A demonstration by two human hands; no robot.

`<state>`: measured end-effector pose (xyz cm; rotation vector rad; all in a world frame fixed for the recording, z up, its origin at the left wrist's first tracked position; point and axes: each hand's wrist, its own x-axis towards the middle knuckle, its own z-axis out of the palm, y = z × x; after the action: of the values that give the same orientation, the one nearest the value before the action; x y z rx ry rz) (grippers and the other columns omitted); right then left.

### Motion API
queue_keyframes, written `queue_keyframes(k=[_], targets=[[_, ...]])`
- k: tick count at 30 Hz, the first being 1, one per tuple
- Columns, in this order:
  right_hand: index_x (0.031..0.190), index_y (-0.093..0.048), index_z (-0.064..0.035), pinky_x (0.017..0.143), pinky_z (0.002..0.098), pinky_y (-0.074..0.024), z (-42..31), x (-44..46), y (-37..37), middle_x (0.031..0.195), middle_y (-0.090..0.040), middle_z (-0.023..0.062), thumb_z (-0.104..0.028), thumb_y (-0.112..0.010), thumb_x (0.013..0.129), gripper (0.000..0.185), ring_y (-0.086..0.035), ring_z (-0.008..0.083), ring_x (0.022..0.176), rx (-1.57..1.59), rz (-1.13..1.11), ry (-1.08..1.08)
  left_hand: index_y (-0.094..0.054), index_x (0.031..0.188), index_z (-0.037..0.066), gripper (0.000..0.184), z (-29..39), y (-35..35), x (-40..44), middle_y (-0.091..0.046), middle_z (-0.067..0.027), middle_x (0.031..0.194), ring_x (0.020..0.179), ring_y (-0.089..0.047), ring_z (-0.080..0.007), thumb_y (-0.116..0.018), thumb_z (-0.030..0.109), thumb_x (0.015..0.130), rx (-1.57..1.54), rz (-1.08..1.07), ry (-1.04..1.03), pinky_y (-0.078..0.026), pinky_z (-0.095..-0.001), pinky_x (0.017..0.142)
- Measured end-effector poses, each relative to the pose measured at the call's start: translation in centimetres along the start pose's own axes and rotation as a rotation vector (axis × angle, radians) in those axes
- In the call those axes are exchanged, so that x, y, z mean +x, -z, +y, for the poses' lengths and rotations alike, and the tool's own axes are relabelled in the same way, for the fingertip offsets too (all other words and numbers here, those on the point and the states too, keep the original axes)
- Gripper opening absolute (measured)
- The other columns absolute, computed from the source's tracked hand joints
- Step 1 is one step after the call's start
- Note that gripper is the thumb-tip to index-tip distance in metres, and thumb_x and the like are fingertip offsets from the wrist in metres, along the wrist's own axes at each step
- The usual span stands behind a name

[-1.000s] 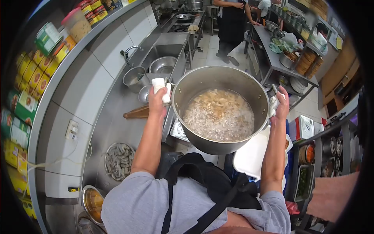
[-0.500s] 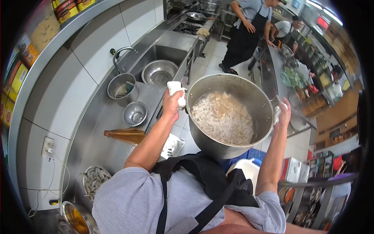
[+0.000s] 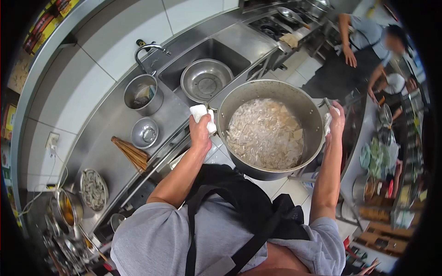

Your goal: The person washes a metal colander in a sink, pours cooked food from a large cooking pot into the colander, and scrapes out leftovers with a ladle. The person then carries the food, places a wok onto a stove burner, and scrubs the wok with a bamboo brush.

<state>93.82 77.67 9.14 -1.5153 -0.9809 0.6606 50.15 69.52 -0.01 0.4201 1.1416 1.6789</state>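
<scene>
A large metal pot [image 3: 271, 170] hangs in the air in front of my chest, with cloudy liquid and pale pieces [image 3: 267, 133] in it. My left hand [image 3: 200, 131] is closed round its left handle through a folded white cloth [image 3: 200, 112]. On the other side, my right hand [image 3: 337, 120] grips the right handle, also through a white cloth [image 3: 328, 123]. The pot stays nearly level, its opening facing up. To its left, a perforated metal bowl [image 3: 206, 79] rests in the sink [image 3: 235, 55].
On the steel counter [image 3: 110, 161] stand a small pot [image 3: 143, 94], a small bowl [image 3: 145, 132], wooden sticks [image 3: 130, 154] and a dish of shrimp [image 3: 94, 189]. A faucet [image 3: 149, 50] rises behind the sink. Another person [image 3: 363, 46] in a dark apron stands by the right-hand table [image 3: 361, 152].
The view has turned toward the sink side, and the sink, counter and other person now show further right. Both hands still hold the pot. More of the counter's left end shows than half a second ago.
</scene>
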Motion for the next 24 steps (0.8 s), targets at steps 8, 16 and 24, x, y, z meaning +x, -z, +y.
queue_keyframes(k=[8,16,24], targets=[[0.114,-0.064,-0.0063,0.083,0.0286,-0.0440,-1.1,15.4,-10.5,0.099,-0.063,0.0055,-0.017,-0.064,0.087,0.029,-0.056,0.0144,0.090,-0.057,-0.261,0.038,-0.045,0.118,0.003,0.038,-1.2,-4.1,4.3,-0.058,-0.0100,0.098,0.079,-0.060,-0.0197,-0.061,0.012,0.085,-0.110,0.237,-0.017,-0.051,-0.0335,0.067],[0.108,-0.065,-0.0056,0.078,0.0269,-0.0446,-1.8,24.9,-21.0,0.093,-0.065,0.0058,-0.020,-0.063,0.087,0.026,-0.058,0.0142,0.087,-0.161,-0.484,0.093,-0.046,0.119,0.002,0.037,-0.8,-6.6,7.6,-0.058,-0.0099,0.099,0.082,-0.060,-0.0193,-0.061,0.013,0.087,-0.158,0.469,-0.037,-0.052,-0.0338,0.071],[0.106,-0.063,-0.0053,0.067,0.0317,-0.0477,-4.4,29.5,-30.1,0.086,-0.064,0.0071,-0.015,-0.061,0.084,0.024,-0.060,0.0168,0.075,-0.173,-0.696,-0.021,-0.047,0.119,0.005,0.032,-2.0,-8.9,8.5,-0.059,-0.0082,0.101,0.085,-0.061,-0.0194,-0.058,0.013,0.091,-0.283,0.588,0.015,-0.053,-0.0342,0.074]])
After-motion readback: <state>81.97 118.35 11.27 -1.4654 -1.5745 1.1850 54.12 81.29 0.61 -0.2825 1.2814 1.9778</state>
